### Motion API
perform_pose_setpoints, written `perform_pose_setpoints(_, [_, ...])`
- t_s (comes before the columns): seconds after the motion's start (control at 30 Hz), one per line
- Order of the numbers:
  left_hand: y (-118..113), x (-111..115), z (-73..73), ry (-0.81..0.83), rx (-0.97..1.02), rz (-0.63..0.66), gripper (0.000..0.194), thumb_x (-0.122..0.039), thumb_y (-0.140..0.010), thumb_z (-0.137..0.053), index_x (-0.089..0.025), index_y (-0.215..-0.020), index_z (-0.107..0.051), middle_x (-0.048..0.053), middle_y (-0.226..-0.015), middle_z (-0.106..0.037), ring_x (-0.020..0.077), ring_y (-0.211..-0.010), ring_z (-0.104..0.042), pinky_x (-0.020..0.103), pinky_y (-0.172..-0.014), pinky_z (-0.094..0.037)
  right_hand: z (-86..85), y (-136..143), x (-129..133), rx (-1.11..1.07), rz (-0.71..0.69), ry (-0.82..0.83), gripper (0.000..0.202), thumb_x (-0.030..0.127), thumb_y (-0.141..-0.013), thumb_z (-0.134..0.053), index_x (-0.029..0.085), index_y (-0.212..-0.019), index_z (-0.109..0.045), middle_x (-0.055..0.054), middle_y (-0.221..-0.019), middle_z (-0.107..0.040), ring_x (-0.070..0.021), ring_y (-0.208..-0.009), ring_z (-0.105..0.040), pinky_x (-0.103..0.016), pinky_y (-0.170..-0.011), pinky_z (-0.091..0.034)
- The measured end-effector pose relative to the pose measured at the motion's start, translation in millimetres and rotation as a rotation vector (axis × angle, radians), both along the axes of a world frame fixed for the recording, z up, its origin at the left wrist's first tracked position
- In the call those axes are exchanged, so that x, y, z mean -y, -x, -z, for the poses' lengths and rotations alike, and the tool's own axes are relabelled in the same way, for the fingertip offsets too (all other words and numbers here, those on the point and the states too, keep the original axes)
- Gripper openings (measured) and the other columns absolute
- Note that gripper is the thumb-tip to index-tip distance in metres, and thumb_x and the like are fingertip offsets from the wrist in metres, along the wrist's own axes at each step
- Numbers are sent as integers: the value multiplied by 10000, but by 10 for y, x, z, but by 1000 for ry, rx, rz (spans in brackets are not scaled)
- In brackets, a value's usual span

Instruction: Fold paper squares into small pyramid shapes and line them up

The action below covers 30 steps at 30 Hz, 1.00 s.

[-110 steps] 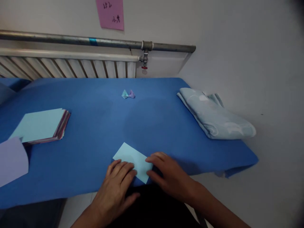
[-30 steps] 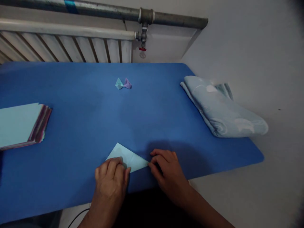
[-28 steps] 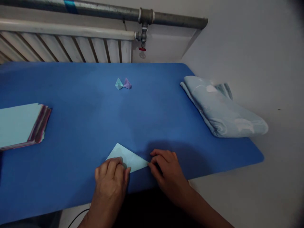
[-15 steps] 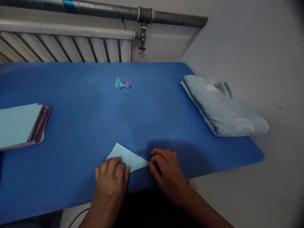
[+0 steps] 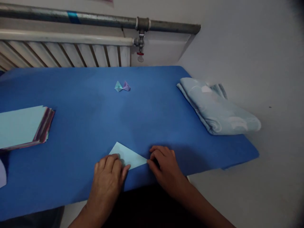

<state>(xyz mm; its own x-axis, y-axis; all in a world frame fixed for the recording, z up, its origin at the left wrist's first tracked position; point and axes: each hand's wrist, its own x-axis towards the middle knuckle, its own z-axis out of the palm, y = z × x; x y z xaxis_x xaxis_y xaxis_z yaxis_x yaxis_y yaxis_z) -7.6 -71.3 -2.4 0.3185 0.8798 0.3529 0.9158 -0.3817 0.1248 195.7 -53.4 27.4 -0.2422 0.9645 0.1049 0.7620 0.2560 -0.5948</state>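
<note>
between both hands, the pale blue paper points its long tip at the right hand, which pinches it; the left hand presses the wide end.

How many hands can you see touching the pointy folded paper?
2. The left hand covers the left part of the folded paper, and the right hand is at its right tip. No other hands show.

Both hands hang low with fingers curled, wrists angled inward.
</note>
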Motion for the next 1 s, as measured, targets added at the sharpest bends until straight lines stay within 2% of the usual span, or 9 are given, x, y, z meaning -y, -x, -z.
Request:
perform_pose_setpoints(0.13, [113, -31, -25, 56, 3, 82, 208, -302, -912, -491, -161, -816, -609, 113, -973, -609, 257, -865, -521, 377, -714, -392, -11, 4, -1, 23, 11, 12, 115, 111, -805, -561, 203, -748, -523, -35, -961, -626, -210, -917, -564, -375, -803, -371])
perform_pose_setpoints(0.23, [176, -63, -103, 107, -34, 172, 177, -233, -907, -489, -217, -1004, -635, 98, -1037, -587, 258, -909, -510, 377, -732, -384, 10, 3, 0, 29, 16, -2, 117, 99, -795, -551, 203, -751, -518, -33, -939, -629, -205, -893, -563, -362, -785, -370])
perform_pose_setpoints(0.37, [204, -124, -192, 86, -88, 390, 490, -49, -866, -448, -352, -1243, -532, 73, -1081, -576, 255, -1000, -477, 395, -809, -352, 39, -1, -22, 50, 23, -13, 119, 92, -784, -542, 205, -754, -523, -29, -908, -635, -203, -860, -566, -356, -755, -370])
perform_pose_setpoints(0.43, [201, -151, -199, 74, -110, 455, 522, -46, -856, -462, -359, -1272, -506, 64, -1085, -584, 250, -997, -469, 408, -839, -330, 33, 10, -25, 76, 28, -11, 117, 96, -790, -535, 205, -748, -526, -29, -901, -639, -206, -855, -570, -362, -747, -373])
perform_pose_setpoints(0.53, [184, -167, -186, 78, -137, 476, 489, -86, -860, -493, -335, -1280, -500, 58, -1097, -585, 246, -983, -463, 415, -862, -308, -2, 50, 30, 110, 4, -87, 144, 78, -805, -492, 199, -837, -564, -65, -981, -647, -228, -924, -575, -395, -786, -387])
perform_pose_setpoints(0.63, [160, -159, -189, 83, -153, 469, 392, -136, -878, -500, -306, -1228, -546, 56, -1068, -588, 233, -952, -468, 408, -864, -305, -37, 85, 155, 124, -246, -193, 306, 86, -855, -443, 184, -1124, -552, -110, -1190, -602, -230, -1093, -536, -414, -895, -387])
perform_pose_setpoints(0.67, [151, -155, -196, 88, -153, 465, 342, -155, -884, -498, -293, -1188, -573, 55, -1055, -591, 229, -939, -472, 405, -864, -307, -40, 87, 198, 142, -355, -192, 347, 116, -877, -446, 178, -1211, -514, -110, -1240, -583, -224, -1142, -514, -411, -931, -380])
perform_pose_setpoints(0.73, [139, -147, -214, 89, -148, 457, 278, -170, -894, -483, -274, -1119, -609, 55, -1031, -599, 221, -912, -480, 403, -863, -313, -29, 72, 269, 200, -456, -177, 393, 202, -914, -463, 162, -1305, -449, -104, -1298, -561, -219, -1205, -481, -417, -989, -358])
perform_pose_setpoints(1.0, [221, -14, -176, 29, -153, 420, 471, -51, -867, -353, -252, -1243, -554, 69, -1136, -621, 253, -1000, -492, 447, -916, -314, 100, -68, 312, 358, -477, -209, 435, 321, -958, -427, 173, -1367, -408, -80, -1354, -531, -225, -1265, -438, -465, -1062, -296])
